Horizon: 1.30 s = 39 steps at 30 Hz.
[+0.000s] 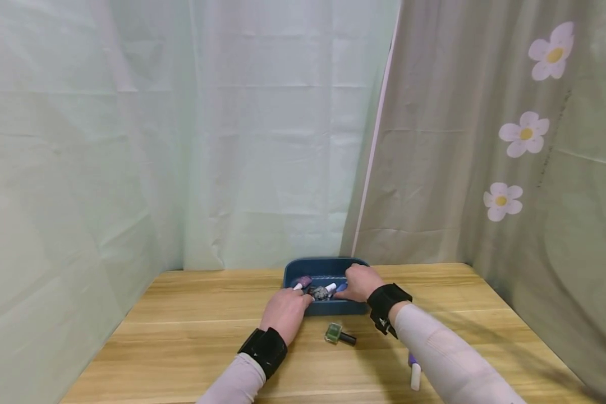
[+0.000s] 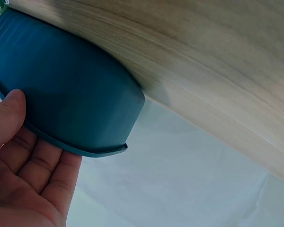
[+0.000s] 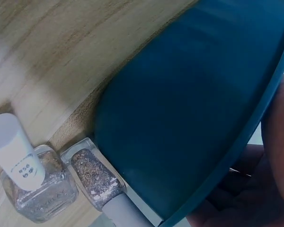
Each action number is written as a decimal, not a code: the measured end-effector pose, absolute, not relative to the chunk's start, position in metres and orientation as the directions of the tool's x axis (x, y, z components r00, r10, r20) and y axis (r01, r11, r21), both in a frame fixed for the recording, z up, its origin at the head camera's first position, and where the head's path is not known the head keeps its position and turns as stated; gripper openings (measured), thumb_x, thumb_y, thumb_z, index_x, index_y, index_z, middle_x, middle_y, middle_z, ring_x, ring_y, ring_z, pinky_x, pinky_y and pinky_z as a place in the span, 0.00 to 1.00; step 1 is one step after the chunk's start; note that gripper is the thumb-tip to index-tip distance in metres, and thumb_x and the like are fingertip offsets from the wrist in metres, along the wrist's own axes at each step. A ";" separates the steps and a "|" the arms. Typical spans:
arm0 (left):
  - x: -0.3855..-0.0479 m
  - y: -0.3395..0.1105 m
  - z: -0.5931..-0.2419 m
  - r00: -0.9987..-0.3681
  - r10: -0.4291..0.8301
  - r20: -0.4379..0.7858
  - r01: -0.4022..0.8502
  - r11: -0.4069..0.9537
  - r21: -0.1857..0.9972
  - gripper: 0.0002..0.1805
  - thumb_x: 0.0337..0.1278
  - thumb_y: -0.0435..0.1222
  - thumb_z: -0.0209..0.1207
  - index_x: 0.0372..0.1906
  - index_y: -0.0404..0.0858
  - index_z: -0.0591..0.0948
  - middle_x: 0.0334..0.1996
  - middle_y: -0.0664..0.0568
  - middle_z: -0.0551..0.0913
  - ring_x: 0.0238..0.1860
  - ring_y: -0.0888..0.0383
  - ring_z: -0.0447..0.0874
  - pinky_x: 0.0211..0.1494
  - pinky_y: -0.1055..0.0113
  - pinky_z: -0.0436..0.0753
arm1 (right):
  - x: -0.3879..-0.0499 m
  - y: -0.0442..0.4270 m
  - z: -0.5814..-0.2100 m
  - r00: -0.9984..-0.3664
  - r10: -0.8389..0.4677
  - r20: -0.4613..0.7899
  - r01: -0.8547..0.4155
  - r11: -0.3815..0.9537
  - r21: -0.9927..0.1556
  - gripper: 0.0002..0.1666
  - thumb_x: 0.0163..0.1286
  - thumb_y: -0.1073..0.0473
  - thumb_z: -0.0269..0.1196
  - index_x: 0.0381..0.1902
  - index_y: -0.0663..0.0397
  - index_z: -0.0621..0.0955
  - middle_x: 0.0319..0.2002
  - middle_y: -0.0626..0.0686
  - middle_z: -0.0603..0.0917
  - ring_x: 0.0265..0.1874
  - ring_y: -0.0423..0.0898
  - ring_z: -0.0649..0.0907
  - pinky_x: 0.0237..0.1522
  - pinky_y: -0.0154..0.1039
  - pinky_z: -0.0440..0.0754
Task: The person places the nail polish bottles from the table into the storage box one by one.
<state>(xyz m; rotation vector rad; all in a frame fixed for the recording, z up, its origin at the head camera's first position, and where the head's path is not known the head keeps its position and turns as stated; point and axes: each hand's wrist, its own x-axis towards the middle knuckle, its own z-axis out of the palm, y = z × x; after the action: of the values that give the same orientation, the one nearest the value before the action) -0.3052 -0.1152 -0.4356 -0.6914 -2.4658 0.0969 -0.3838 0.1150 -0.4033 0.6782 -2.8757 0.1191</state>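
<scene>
A dark blue plastic bin (image 1: pixel 335 307) stands at the table's far edge, with several nail polish bottles inside. My left hand (image 1: pixel 284 311) grips its near left rim; the left wrist view shows the thumb (image 2: pixel 12 113) against the outer wall and the fingers (image 2: pixel 49 165) behind the rim. My right hand (image 1: pixel 362 283) reaches over the right rim, close to a blue bottle (image 1: pixel 341 287) inside. In the right wrist view the bin's wall (image 3: pixel 180 104) hides part of those fingers, so whether they hold anything is unclear. A white-capped bottle (image 1: pixel 330 287) and a grey glittery bottle (image 1: pixel 320 292) lie between the hands.
A green nail polish bottle (image 1: pixel 334 332) with a black cap lies before the bin. Nearer, a purple bottle with a white cap (image 1: pixel 416 377) lies beside the right sleeve. Two glitter bottles (image 3: pixel 92 172) (image 3: pixel 45 194) rest beside the bin. Curtains (image 1: pixel 278 140) hang behind the table (image 1: pixel 182 336).
</scene>
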 end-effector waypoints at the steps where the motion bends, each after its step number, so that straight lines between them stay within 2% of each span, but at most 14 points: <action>1: -0.305 -0.115 -0.436 -0.703 0.498 0.507 0.457 0.863 -0.215 0.12 0.65 0.24 0.71 0.43 0.46 0.93 0.31 0.56 0.89 0.36 0.56 0.86 0.49 0.61 0.87 | -0.391 0.118 -0.412 -0.871 -0.445 0.207 -0.460 0.888 -0.027 0.32 0.62 0.36 0.82 0.22 0.53 0.81 0.23 0.48 0.76 0.24 0.45 0.75 0.33 0.49 0.80; 7: -0.306 -0.116 -0.436 -0.703 0.499 0.506 0.460 0.862 -0.212 0.12 0.65 0.25 0.71 0.43 0.46 0.93 0.33 0.56 0.89 0.35 0.56 0.85 0.47 0.62 0.86 | -0.419 0.122 -0.434 -0.883 -0.445 0.153 -0.452 0.892 -0.016 0.34 0.61 0.31 0.80 0.20 0.51 0.80 0.22 0.46 0.75 0.22 0.43 0.75 0.31 0.48 0.80; 11: -0.305 -0.116 -0.435 -0.704 0.504 0.501 0.458 0.861 -0.222 0.13 0.64 0.24 0.71 0.44 0.46 0.93 0.32 0.56 0.88 0.36 0.56 0.85 0.48 0.62 0.86 | -0.416 0.116 -0.425 -0.907 -0.414 0.080 -0.418 0.907 -0.045 0.34 0.61 0.33 0.82 0.19 0.51 0.79 0.21 0.47 0.76 0.23 0.45 0.78 0.35 0.49 0.83; 16: -0.304 -0.115 -0.435 -0.708 0.506 0.493 0.455 0.860 -0.230 0.14 0.64 0.24 0.71 0.44 0.46 0.93 0.32 0.56 0.88 0.36 0.57 0.86 0.49 0.62 0.87 | -0.417 0.117 -0.429 -0.913 -0.403 0.058 -0.404 0.915 -0.010 0.34 0.63 0.31 0.79 0.18 0.46 0.77 0.20 0.42 0.73 0.23 0.41 0.76 0.36 0.46 0.81; 22: -0.302 -0.115 -0.434 -0.697 0.508 0.506 0.460 0.858 -0.229 0.13 0.64 0.24 0.70 0.43 0.47 0.93 0.31 0.56 0.87 0.35 0.56 0.85 0.48 0.62 0.86 | -0.400 0.113 -0.414 -0.925 -0.379 0.010 -0.378 0.920 -0.105 0.33 0.65 0.35 0.80 0.18 0.51 0.78 0.20 0.44 0.68 0.23 0.45 0.74 0.35 0.44 0.77; 26: -0.302 -0.115 -0.433 -0.707 0.503 0.497 0.459 0.861 -0.219 0.13 0.65 0.25 0.71 0.43 0.46 0.93 0.32 0.56 0.88 0.35 0.56 0.85 0.48 0.61 0.86 | -0.415 0.120 -0.430 -0.908 -0.417 0.031 -0.418 0.902 -0.110 0.36 0.66 0.32 0.78 0.17 0.50 0.76 0.19 0.43 0.66 0.22 0.45 0.72 0.33 0.45 0.77; 29: -0.302 -0.114 -0.433 -0.723 0.494 0.483 0.453 0.867 -0.209 0.13 0.65 0.25 0.72 0.45 0.46 0.94 0.34 0.56 0.89 0.36 0.56 0.85 0.49 0.61 0.87 | -0.414 0.119 -0.428 -0.912 -0.410 0.013 -0.408 0.904 -0.128 0.35 0.67 0.34 0.78 0.17 0.50 0.76 0.19 0.44 0.65 0.21 0.44 0.72 0.32 0.44 0.75; 33: -0.302 -0.114 -0.434 -0.727 0.490 0.480 0.451 0.869 -0.204 0.13 0.64 0.24 0.72 0.45 0.46 0.94 0.34 0.56 0.89 0.36 0.56 0.85 0.49 0.61 0.87 | -0.397 0.110 -0.410 -0.927 -0.371 -0.048 -0.362 0.922 -0.138 0.29 0.69 0.43 0.80 0.18 0.52 0.78 0.20 0.45 0.71 0.22 0.44 0.74 0.34 0.42 0.76; 36: -0.301 -0.114 -0.434 -0.719 0.495 0.488 0.453 0.866 -0.211 0.13 0.65 0.25 0.71 0.44 0.46 0.94 0.33 0.56 0.89 0.37 0.56 0.86 0.49 0.62 0.86 | -0.397 0.109 -0.410 -0.923 -0.380 -0.055 -0.371 0.920 -0.127 0.27 0.70 0.45 0.79 0.19 0.52 0.80 0.22 0.45 0.76 0.24 0.43 0.76 0.37 0.43 0.79; 39: -0.302 -0.115 -0.434 -0.709 0.500 0.498 0.455 0.863 -0.219 0.13 0.66 0.25 0.70 0.44 0.46 0.94 0.33 0.56 0.89 0.37 0.56 0.86 0.50 0.62 0.86 | -0.400 0.110 -0.414 -0.915 -0.400 -0.051 -0.391 0.912 -0.123 0.27 0.70 0.46 0.79 0.19 0.51 0.79 0.23 0.45 0.75 0.24 0.43 0.75 0.36 0.42 0.78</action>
<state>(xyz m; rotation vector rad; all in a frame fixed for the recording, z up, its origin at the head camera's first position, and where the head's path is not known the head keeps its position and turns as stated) -0.3017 -0.1147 -0.4340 -0.6926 -2.4750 0.1069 -0.4005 0.1104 -0.4143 0.6516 -3.1452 0.1774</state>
